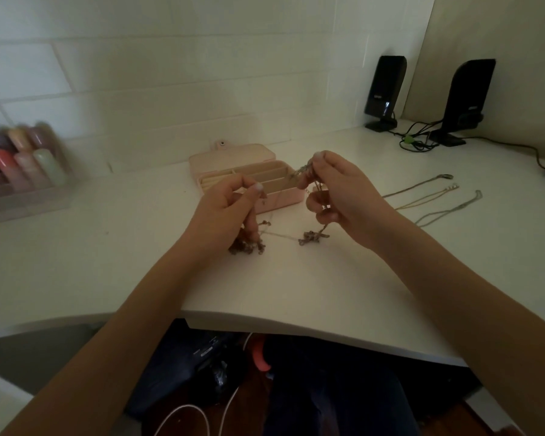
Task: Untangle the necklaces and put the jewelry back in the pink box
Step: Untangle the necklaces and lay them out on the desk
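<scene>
Both hands are raised over the middle of the white desk [107, 247], just in front of the pink box [233, 171].

Left hand [225, 212]: fingers curled, thumb and forefinger pinching a thin chain; lower fingers wrap a dark beaded clump [246, 243] that hangs to the desk surface under the hand.

Right hand [337, 190]: fingers curled, pinching a second part of the tangled necklaces [312, 237] near the fingertips up top, more chain looped through the lower fingers. A dark knotted cluster dangles below it, touching the desk. A fine chain runs along the desk between the two clusters, linking both hands' loads.

The pink box is open, lid flipped back toward the wall, clasp tab at the lid's far edge. Beige divided compartments show inside; contents can't be made out. It sits near the back of the desk, partly hidden by both hands.

Three loose necklaces [422, 196] lie stretched out separately on the desk, right of the right hand, running toward the right edge.

Blurred tray of coloured bottles [22, 155] at the left edge. Two black speakers [384, 89] with cables in the far right corner.
</scene>
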A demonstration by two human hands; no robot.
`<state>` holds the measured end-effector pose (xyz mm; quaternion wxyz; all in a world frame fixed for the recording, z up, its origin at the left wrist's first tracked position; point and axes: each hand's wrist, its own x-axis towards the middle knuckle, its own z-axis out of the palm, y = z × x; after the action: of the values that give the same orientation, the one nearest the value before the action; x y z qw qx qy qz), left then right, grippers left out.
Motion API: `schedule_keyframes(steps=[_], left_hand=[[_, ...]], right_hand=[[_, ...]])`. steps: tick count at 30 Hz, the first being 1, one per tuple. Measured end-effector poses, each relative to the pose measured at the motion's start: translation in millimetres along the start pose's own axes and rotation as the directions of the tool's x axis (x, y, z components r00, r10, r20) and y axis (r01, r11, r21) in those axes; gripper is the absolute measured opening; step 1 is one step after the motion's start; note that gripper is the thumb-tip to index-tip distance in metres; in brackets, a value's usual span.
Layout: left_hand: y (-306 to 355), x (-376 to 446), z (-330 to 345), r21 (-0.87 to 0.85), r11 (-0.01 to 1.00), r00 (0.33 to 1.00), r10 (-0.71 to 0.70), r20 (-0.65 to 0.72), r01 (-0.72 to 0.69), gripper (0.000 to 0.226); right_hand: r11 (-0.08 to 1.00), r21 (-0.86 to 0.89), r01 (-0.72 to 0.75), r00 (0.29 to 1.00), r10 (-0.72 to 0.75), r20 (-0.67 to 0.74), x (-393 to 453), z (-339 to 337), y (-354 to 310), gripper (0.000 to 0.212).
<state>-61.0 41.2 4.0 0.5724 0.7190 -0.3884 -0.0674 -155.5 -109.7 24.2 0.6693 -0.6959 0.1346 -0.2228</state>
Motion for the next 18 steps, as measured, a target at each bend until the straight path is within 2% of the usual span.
schedule_keyframes(steps=[5,10,14,18], left_hand=[[2,1,0,-0.096,0.995,0.998,-0.03,-0.056,0.025,0.019],[5,1,-4,-0.205,0.979,0.997,-0.03,-0.07,0.015,0.01],[-3,1,-6,-0.03,0.998,0.988,0.052,-0.146,-0.057,0.013],[-3,-2,-2,0.174,0.983,0.96,0.101,-0.262,-0.056,0.011]], right_hand=[[1.0,-0.011,0.016,1.0,-0.016,0.015,-1,-1,-1,0.029],[0.987,0.158,-0.009,1.0,0.007,0.012,3,-7,-4,0.03],[0.977,0.215,-0.018,1.0,0.016,0.01,4,-11,-5,0.028],[0.967,0.253,-0.021,0.999,0.011,0.042,4,-13,-7,0.028]])
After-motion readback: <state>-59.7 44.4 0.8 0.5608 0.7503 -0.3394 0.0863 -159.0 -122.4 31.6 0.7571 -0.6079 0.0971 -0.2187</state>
